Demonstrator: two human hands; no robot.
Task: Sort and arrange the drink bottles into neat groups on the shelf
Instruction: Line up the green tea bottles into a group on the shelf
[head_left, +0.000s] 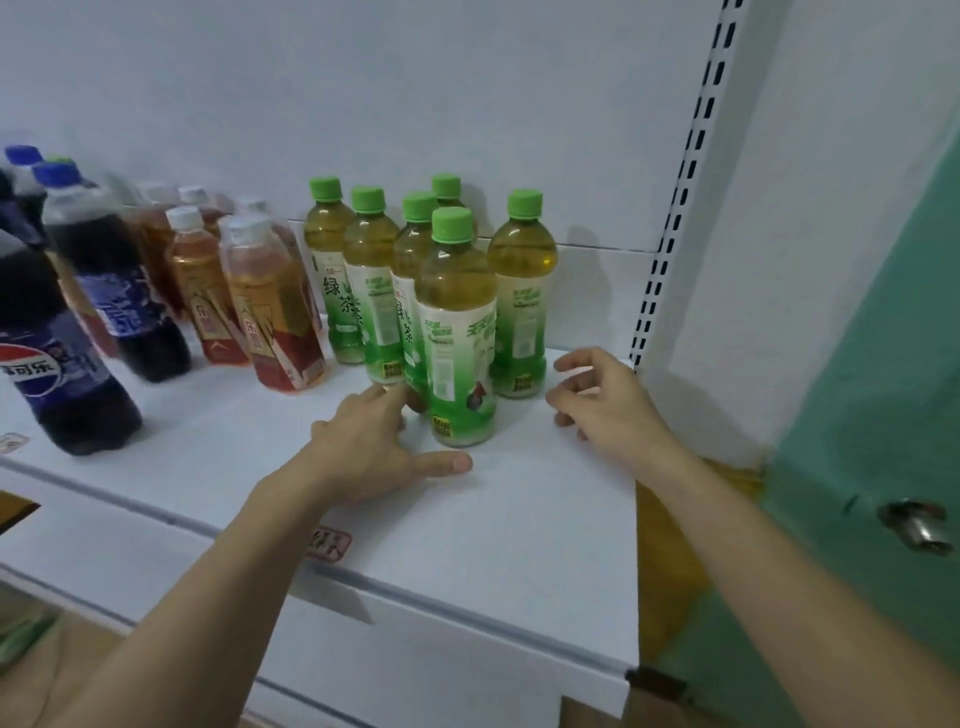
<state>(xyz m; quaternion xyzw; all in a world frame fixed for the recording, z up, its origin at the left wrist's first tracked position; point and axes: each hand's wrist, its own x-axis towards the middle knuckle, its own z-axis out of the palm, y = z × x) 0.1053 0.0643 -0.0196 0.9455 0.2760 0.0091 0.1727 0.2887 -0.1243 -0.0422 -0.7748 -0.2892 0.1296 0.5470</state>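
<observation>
The green tea bottles (415, 280) stand upright in a tight cluster on the white shelf (519, 509), at the centre of the view. 6 green caps are visible. Each bottle holds yellow-green liquid and carries a white-and-green label; the label on the bottle at 9 o'clock of the cluster reads "绿茶". The front green tea bottle (460, 332) stands at 6 o'clock of the cluster, nearest the shelf edge, with a barcode panel facing the camera. Its smaller label text is too blurred to read.

The left hand (374, 447) lies at 7 o'clock of the front bottle. Its fingers are spread and fairly straight; the fingertips reach the bases of the bottles just behind the front one, and the thumb extends flat along the shelf toward the front bottle's base. It grips nothing. The right hand (602, 400) hovers at 3 o'clock of the front bottle, apart from it, fingers loosely curled and separated, holding nothing.

At 9 o'clock of the cluster stands a group of amber tea bottles (260, 301) with white caps and red-and-gold labels; the label characters are only partly legible. Farther toward 9 o'clock stand dark cola bottles (109, 291) with blue caps and blue labels. The nearest one bears the Pepsi globe and the characters "事可乐".

At 3 o'clock, a slotted white upright (675, 208) borders the shelf. Beyond it is a green door (883, 415) with a metal handle (917, 525).
</observation>
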